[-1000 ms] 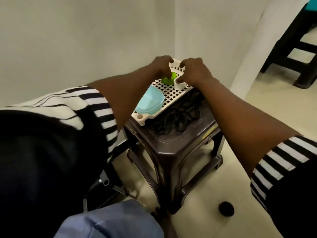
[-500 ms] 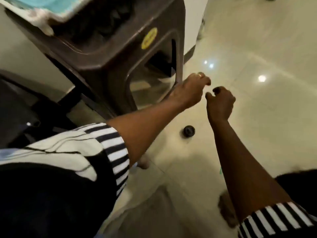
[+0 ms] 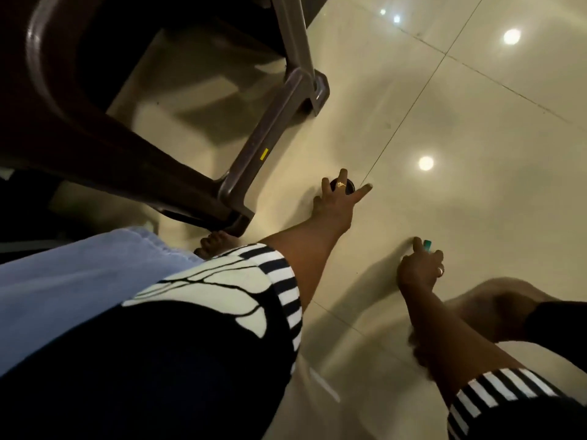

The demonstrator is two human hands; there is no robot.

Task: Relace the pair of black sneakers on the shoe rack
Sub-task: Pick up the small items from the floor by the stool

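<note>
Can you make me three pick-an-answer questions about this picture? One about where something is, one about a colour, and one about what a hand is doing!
1. Where is the small black round thing?
A. on a shelf
B. on the floor
C. in a pocket

2. What colour is the little object in the right hand?
A. teal
B. red
C. yellow

3. What is the left hand doing?
A. making a fist
B. reaching with spread fingers
C. waving in the air

Answers:
1. B, it lies on the tiles.
2. A, a teal tip pokes out.
3. B, its fingers fan over the black thing.

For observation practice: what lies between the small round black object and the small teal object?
Bare glossy floor tile separates black object and teal object; head view.
</note>
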